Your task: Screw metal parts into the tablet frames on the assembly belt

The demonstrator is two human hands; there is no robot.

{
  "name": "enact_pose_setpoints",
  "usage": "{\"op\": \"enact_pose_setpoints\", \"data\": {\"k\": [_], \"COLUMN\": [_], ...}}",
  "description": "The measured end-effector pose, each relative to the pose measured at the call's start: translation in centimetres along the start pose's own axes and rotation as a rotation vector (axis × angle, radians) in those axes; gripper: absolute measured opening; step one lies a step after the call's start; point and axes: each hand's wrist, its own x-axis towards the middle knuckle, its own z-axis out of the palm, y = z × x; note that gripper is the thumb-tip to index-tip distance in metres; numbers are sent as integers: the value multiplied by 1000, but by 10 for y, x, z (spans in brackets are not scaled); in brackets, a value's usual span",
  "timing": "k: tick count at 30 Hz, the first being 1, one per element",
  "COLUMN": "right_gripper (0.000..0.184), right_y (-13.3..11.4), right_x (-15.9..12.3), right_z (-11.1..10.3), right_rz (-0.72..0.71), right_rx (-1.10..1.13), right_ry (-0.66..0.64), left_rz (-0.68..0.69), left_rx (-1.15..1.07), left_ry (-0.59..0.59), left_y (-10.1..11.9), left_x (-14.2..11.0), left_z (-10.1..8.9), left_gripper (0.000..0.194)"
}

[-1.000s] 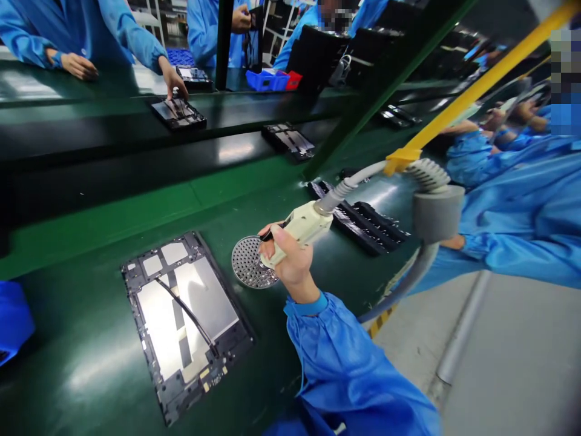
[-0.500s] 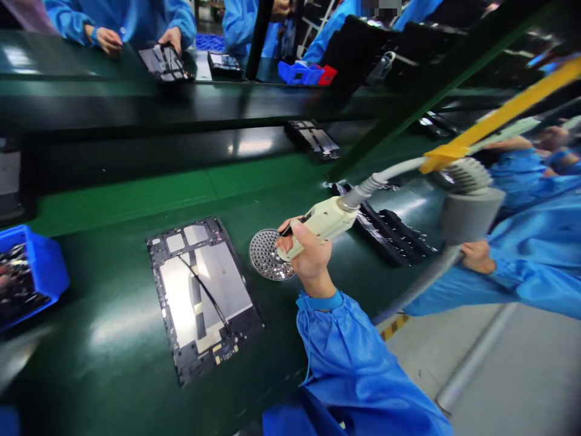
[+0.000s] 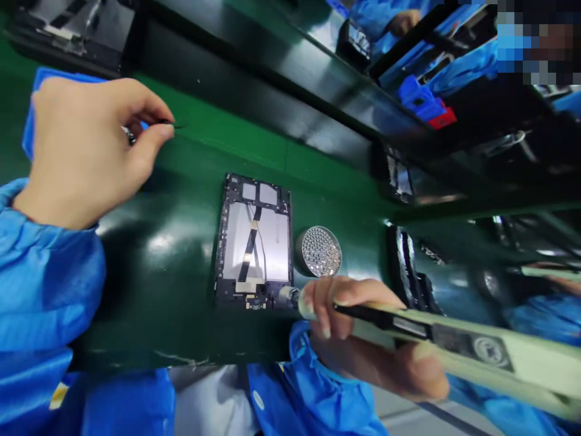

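Note:
My right hand (image 3: 336, 303) is wrapped round a cream-coloured electric screwdriver (image 3: 467, 348). The tool's tip end lies at the lower right corner of an opened tablet (image 3: 276, 242); whether it touches cannot be made out. The tablet lies flat, its inside facing up, with a dark ribbon cable slanting across it. My left hand (image 3: 91, 139) is raised at the upper left, thumb and forefinger pinching a small, thin dark piece (image 3: 179, 126). Behind that hand is a blue bin (image 3: 29, 130), mostly covered by it. A round dish of screws (image 3: 321, 250) stands right of the tablet.
Dark strip-like parts (image 3: 406, 266) lie on the green bench at the right. Another device (image 3: 398, 175) rests on the raised dark track behind, and one more (image 3: 77, 30) sits at the far left. Across the line are blue and red bins (image 3: 422, 100) and blue-sleeved co-workers.
My view has turned and tilted. The right hand has brought the screwdriver from beside the screw dish to the tablet's lower right corner. My left hand now shows plainly, pinching a small piece.

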Motion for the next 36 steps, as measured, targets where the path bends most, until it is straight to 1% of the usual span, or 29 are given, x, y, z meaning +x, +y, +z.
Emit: {"op": "enact_pose_setpoints", "data": {"k": [2, 4, 6, 8, 11, 13, 17, 19, 21, 23, 26, 28, 30, 33, 35, 36], "right_gripper": [34, 35, 34, 33, 32, 33, 31, 32, 32, 34, 42, 45, 43, 38, 36, 36], "right_y": [5, 12, 17, 20, 21, 21, 23, 25, 25, 20, 4, -6, -10, -2, 10, 16], "right_x": [-4, -5, -5, -4, -5, -6, -8, -9, -11, -14, -16, -13, -4, 15, 27, 31], "right_z": [9, 13, 14, 15, 17, 18, 22, 23, 24, 23, 10, -6, -26, -56, -72, -78], "right_rz": [31, 35, 43, 49, 55, 54, 45, 35, 19, 11, -23, -81, -177, -323, -379, -378], "right_rx": [5, 33, 59, 67, 49, 23, -15, -12, -11, 1, 32, 13, -30, -69, -69, -69], "right_ry": [-55, -57, -41, -44, -64, -74, -59, -45, -39, -44, -69, -12, 93, 267, 408, 465], "left_rz": [-35, -9, 39, 67, 68, 77, 153, 138, 86, 62, 101, 121, 168, 329, 391, 387], "left_rx": [84, 157, 202, 217, 171, 89, -212, -353, -399, -363, -300, -306, -343, -421, -502, -545], "left_ry": [32, 23, 3, -12, -59, -148, -448, -582, -681, -728, -726, -715, -666, -532, -511, -523], "left_y": [28, 46, 52, 53, 61, 73, 102, 111, 114, 113, 108, 104, 100, 93, 91, 91], "left_x": [3, 4, 2, 0, -4, -6, -17, -25, -32, -38, -44, -47, -49, -50, -49, -49], "left_z": [7, 11, 14, 20, 35, 53, 101, 125, 144, 154, 158, 157, 157, 157, 156, 155], "left_gripper": [54, 48, 36, 25, 18, 15, 12, 11, 11, 11, 11, 9, 7, 8, 10, 11]}}
